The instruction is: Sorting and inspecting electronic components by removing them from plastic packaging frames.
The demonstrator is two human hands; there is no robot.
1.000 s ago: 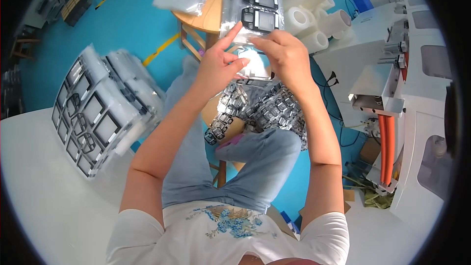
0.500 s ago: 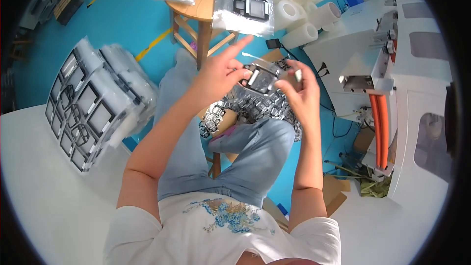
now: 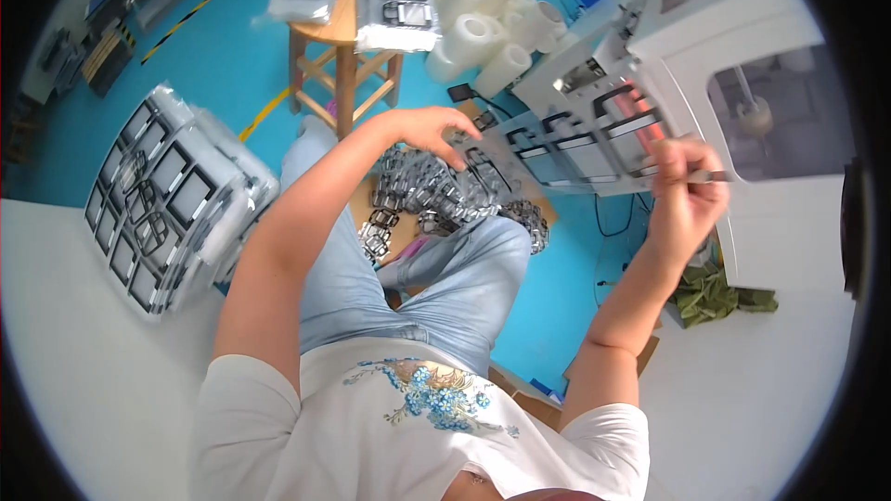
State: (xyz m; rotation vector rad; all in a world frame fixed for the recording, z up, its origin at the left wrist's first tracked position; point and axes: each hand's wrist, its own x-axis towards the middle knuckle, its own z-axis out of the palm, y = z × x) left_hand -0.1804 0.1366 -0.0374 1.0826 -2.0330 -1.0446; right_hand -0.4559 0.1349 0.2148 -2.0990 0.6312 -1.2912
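Observation:
A clear film strip with black rectangular frames (image 3: pixel 568 150) stretches across the space between my hands, above a box heaped with similar small frames. My right hand (image 3: pixel 685 181) is closed, pinching the strip's right end between thumb and fingers. A short slim grey object (image 3: pixel 710 176) sticks out of the same hand, its kind unclear. My left hand (image 3: pixel 434 134) is beside the strip's left end, thumb and fingers curved and apart; whether a fingertip touches the film is hard to see. Below lies the pile of small black frames (image 3: pixel 418 181) between my knees.
Bagged frames (image 3: pixel 399 5) lie on a wooden stool (image 3: pixel 345 30) ahead. White film rolls (image 3: pixel 478 32) stand beside it. At left, stacked sheets of larger black frames (image 3: pixel 153 195) rest on a white table (image 3: pixel 83 343). A white machine (image 3: pixel 780 213) stands at right, near the strip.
My right hand has moved to the right and drawn the film strip out long. My left hand's fingers have come away from the frame they pinched. The view has shifted right.

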